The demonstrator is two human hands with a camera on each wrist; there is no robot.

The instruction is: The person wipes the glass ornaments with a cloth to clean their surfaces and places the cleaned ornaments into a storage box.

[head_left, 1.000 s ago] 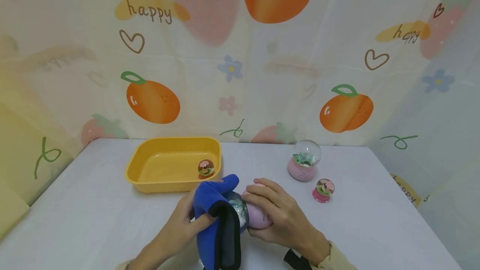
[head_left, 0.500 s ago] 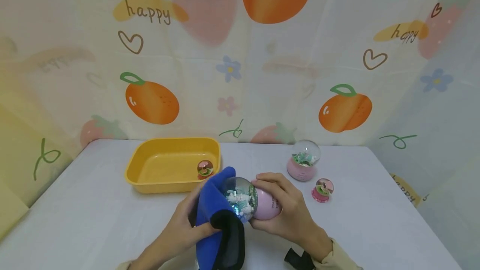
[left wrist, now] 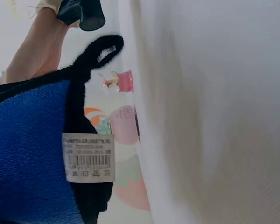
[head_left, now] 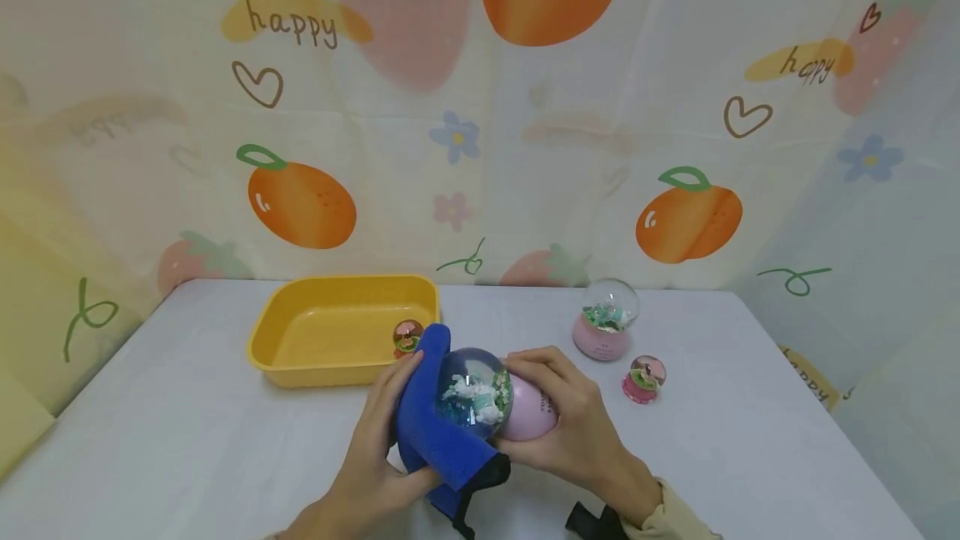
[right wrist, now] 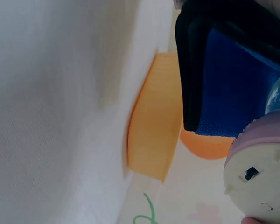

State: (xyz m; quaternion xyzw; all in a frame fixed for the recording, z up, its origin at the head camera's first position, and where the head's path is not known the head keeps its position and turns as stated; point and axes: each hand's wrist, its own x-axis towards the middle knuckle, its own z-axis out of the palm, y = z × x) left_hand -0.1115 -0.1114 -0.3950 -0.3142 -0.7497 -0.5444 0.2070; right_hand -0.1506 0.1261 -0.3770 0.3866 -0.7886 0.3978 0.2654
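Snow globe [head_left: 474, 394] on its side, blue cloth [head_left: 438, 423] against the glass

Here, low in the middle of the head view, a person holds a snow globe tipped sideways between both hands. Its clear dome points left, with white figures and green bits inside, and its pink base [head_left: 534, 412] points right. The right hand [head_left: 573, 419] grasps that base, fingers curled over the top and thumb below. The left hand [head_left: 378, 440] grips the blue cloth, thumb at the front; the cloth lies against the left side of the dome, its black edging hanging at the bottom of the frame. In the left wrist view I can make out a white label [left wrist: 88, 157] with a barcode on the cloth, and a black loop [left wrist: 100, 53] above it. The right wrist view shows the base's pale underside [right wrist: 259, 182] — a small dark switch or slot is set into it.

Left of centre on the white-covered bench [head_left: 187, 407] sits a yellow tray [head_left: 322, 376], with a small globe [head_left: 406, 337] in its right end, partly behind the cloth. Right of centre, a larger pink-based globe [head_left: 606, 323] stands upright, and nearer the front, just beside it — a small globe with a bright pink base [head_left: 642, 380]. Behind everything hangs a fruit-printed backdrop [head_left: 525, 182].
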